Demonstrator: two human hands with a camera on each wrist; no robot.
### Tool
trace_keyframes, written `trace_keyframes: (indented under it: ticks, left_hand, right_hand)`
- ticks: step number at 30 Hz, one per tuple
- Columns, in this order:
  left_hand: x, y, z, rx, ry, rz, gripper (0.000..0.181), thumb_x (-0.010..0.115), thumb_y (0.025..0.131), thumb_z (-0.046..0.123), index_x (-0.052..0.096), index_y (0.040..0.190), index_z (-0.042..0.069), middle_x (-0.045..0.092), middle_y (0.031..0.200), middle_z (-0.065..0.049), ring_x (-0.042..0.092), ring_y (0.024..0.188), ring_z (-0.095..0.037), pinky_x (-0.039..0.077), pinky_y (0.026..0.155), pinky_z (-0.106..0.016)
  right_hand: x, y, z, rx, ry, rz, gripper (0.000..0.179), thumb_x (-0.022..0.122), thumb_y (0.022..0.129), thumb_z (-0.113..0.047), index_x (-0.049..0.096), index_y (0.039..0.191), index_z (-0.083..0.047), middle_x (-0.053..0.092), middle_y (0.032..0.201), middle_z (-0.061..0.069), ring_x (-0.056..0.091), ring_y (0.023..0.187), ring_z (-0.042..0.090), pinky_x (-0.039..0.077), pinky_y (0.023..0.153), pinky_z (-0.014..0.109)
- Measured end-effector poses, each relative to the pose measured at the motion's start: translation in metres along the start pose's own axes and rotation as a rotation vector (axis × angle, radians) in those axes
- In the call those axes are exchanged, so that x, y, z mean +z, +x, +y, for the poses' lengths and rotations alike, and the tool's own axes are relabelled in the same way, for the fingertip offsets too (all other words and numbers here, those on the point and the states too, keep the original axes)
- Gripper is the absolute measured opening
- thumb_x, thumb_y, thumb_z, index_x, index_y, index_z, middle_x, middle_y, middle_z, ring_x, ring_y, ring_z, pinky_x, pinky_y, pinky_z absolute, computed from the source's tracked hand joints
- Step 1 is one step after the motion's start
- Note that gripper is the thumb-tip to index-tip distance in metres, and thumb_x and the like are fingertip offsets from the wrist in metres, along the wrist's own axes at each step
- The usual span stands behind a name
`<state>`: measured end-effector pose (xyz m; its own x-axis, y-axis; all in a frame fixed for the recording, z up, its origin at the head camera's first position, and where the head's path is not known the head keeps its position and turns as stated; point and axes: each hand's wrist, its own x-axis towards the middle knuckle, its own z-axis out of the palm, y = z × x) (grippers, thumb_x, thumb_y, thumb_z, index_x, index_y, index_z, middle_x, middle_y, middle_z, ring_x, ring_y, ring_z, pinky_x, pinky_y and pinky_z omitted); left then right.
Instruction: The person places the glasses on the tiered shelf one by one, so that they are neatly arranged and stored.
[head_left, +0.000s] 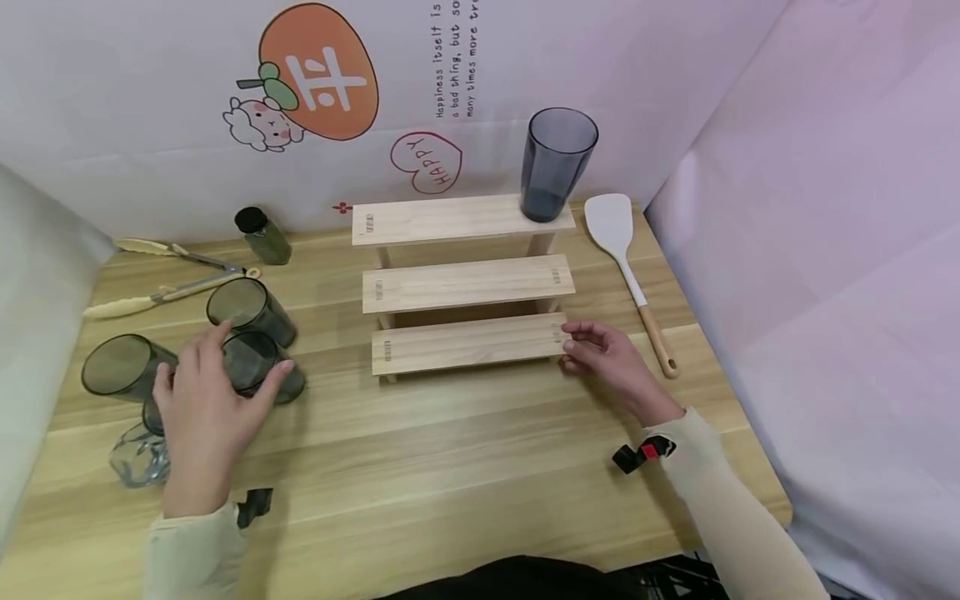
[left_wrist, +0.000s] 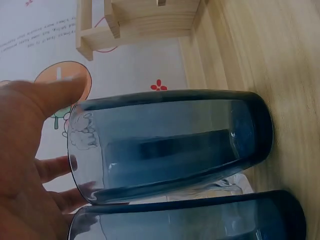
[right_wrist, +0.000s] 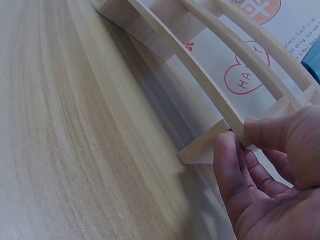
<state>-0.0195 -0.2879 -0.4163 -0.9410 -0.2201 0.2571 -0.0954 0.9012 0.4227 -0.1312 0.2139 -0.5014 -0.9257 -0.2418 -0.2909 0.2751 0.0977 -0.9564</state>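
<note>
My left hand (head_left: 206, 417) reaches over a dark tinted drinking glass (head_left: 288, 383), thumb and fingers spread around its rim. In the left wrist view the thumb stands just off this upright glass (left_wrist: 170, 145), while fingertips show behind the rim. A second tinted glass (left_wrist: 190, 222) stands close beside it. My right hand (head_left: 611, 367) pinches the right end of the lowest board of a three-step wooden shelf (head_left: 465, 346), thumb on top and fingers beneath. Another tinted glass (head_left: 558, 167) stands at the right end of the shelf's top board.
More tinted glasses (head_left: 251, 304) (head_left: 123, 367) and a clear glass (head_left: 140, 457) stand around the left hand. Tongs (head_left: 172, 292) and a black-capped jar (head_left: 264, 237) are at the back left. A white spatula (head_left: 626, 258) with a wooden handle lies right of the shelf.
</note>
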Motion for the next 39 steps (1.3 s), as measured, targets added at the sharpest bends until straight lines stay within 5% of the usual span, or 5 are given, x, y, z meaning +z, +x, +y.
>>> trace_keyframes:
  ticks: [7,13,20,26,39]
  left_hand:
    - [0.008,0.000,0.006,0.090,0.005,0.025,0.095,0.088,0.080,0.041,0.040,0.152,0.002,0.044,0.146,-0.027,0.042,0.129,-0.048,-0.006,0.113,-0.066]
    - [0.024,-0.001,0.018,0.198,-0.174,-0.002,0.097,0.088,0.081,0.024,0.031,0.156,0.002,0.035,0.153,-0.027,0.034,0.137,-0.046,0.014,0.114,-0.067]
    - [0.051,-0.007,0.016,-0.086,-0.686,-0.037,0.113,0.088,0.080,0.011,0.011,0.162,0.021,0.030,0.158,-0.007,0.033,0.143,-0.026,0.026,0.115,-0.049]
    - [0.062,-0.010,0.016,-0.316,-0.814,-0.054,0.107,0.089,0.080,0.017,0.020,0.160,0.027,0.032,0.158,-0.005,0.034,0.143,-0.024,0.027,0.116,-0.047]
    - [0.068,-0.007,0.006,-0.245,-1.018,-0.114,0.100,0.085,0.079,-0.005,0.030,0.158,0.021,0.043,0.151,-0.008,0.039,0.137,-0.028,0.035,0.108,-0.031]
  right_hand:
    - [0.000,0.000,-0.001,-0.009,0.004,-0.002,0.041,0.067,0.099,-0.008,0.054,0.135,0.004,0.055,0.125,0.019,0.067,0.097,0.024,0.057,0.085,0.035]
    - [-0.001,-0.002,-0.001,-0.003,-0.003,0.007,0.039,0.066,0.100,-0.006,0.054,0.135,0.005,0.056,0.123,0.018,0.068,0.094,0.021,0.057,0.084,0.032]
    - [0.000,-0.001,-0.002,0.004,0.001,0.007,0.040,0.067,0.099,-0.007,0.054,0.135,0.004,0.055,0.123,0.018,0.067,0.095,0.021,0.057,0.085,0.034]
    - [-0.001,-0.001,-0.002,0.005,-0.006,0.005,0.041,0.067,0.099,-0.009,0.053,0.136,0.004,0.055,0.124,0.018,0.067,0.096,0.021,0.057,0.085,0.033]
    - [0.000,-0.001,-0.002,0.001,-0.005,0.010,0.039,0.067,0.099,-0.007,0.054,0.135,0.004,0.056,0.121,0.017,0.067,0.095,0.020,0.057,0.084,0.032]
